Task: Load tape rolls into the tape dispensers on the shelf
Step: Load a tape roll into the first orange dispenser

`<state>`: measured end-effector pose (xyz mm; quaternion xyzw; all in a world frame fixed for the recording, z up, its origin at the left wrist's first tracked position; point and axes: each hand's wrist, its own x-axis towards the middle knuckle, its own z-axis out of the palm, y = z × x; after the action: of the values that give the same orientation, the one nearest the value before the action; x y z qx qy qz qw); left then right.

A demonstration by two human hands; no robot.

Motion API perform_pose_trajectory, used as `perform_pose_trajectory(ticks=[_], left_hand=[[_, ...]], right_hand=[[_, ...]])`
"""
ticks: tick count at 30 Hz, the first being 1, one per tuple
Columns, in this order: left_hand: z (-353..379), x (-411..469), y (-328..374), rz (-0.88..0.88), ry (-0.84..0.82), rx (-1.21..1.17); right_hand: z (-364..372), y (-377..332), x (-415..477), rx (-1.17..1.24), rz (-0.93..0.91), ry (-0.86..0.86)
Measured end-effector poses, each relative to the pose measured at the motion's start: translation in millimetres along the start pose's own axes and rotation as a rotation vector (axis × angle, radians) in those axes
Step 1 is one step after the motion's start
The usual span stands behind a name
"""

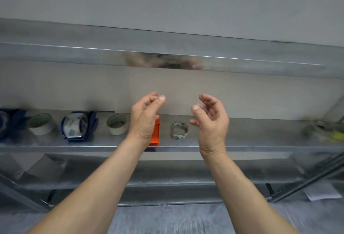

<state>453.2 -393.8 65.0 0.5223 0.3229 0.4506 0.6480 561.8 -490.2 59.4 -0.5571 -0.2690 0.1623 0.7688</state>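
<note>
Grey wall rising behind the galvanised metal shelving. Upper shelf edge showing a blurred reflection at its middle. White sheet of paper lying on the floor at lower right, beside dark diagonal rods. Grey floor showing streaked marks below the lowest shelf level.

Blue dispenser sitting on metal shelf, clear roll already in it; second blue dispenser lying at far left; two cream rolls lying flat; orange dispenser standing half-hidden; thin clear roll lying flat beside it
</note>
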Motion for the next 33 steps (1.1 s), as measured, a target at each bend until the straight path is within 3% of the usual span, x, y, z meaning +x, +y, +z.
perform_pose_trajectory(ticks=[8,17,25,33], left_hand=[[103,-100,3,0.123,-0.208,-0.091],[218,-182,-4,0.027,-0.404,-0.241],[318,-196,-27,-0.048,-0.532,-0.265],[428,-163,-76,-0.122,-0.569,-0.308]], right_hand=[[-128,-71,-48,-0.078,-0.191,0.115],[-264,-143,-76,-0.062,-0.320,0.327],[-360,-173,-66,-0.026,-0.298,0.532],[-436,-164,5,-0.092,-0.264,0.651]])
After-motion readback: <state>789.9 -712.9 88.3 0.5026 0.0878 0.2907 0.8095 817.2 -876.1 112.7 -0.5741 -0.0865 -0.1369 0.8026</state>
